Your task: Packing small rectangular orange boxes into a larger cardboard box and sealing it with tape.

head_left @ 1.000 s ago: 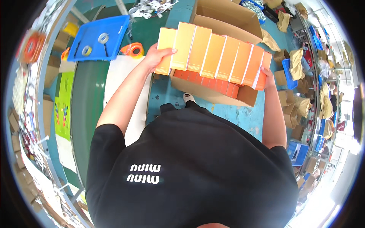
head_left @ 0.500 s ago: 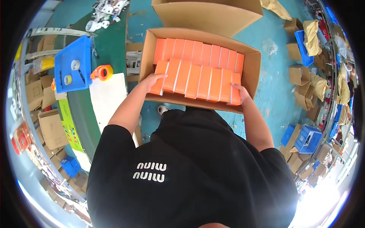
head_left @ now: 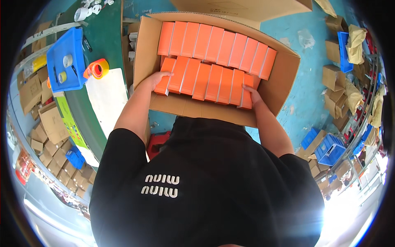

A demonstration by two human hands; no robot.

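Bright scene; white glare (head_left: 345,214) at lower right hazes the black shirt (head_left: 230,185); fisheye bends the edges.

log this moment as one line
left hand: holding left end of near orange-box row | right hand: holding its right end | open cardboard carton: far row inside, near row within opening

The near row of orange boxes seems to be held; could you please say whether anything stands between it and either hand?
Nothing visible does: the left hand touches the left end of the near row, the right hand its right end. The far row lies beyond, inside the carton.
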